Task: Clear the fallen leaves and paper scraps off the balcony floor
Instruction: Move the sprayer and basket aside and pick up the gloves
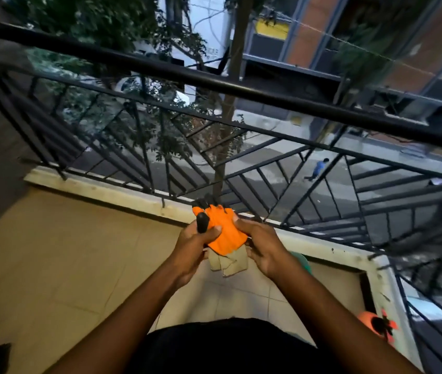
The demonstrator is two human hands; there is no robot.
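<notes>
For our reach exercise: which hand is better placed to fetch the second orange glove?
Likely the right hand: the second glove lies on its side; the left hand too grips the first glove.

Glove point(223, 233) above the floor point(52, 265), railing point(241, 89) behind it.

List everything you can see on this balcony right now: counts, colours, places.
held glove: one, orange with black claw tips and beige cuff, above the floor, centre
second glove: one, orange and black, lower right by the ledge
green object: one, mostly hidden behind the right hand
railing: one, black, along the balcony edge
ledge: one, white, under the railing
floor: beige tiles
left hand: grips held glove
right hand: grips held glove
</notes>
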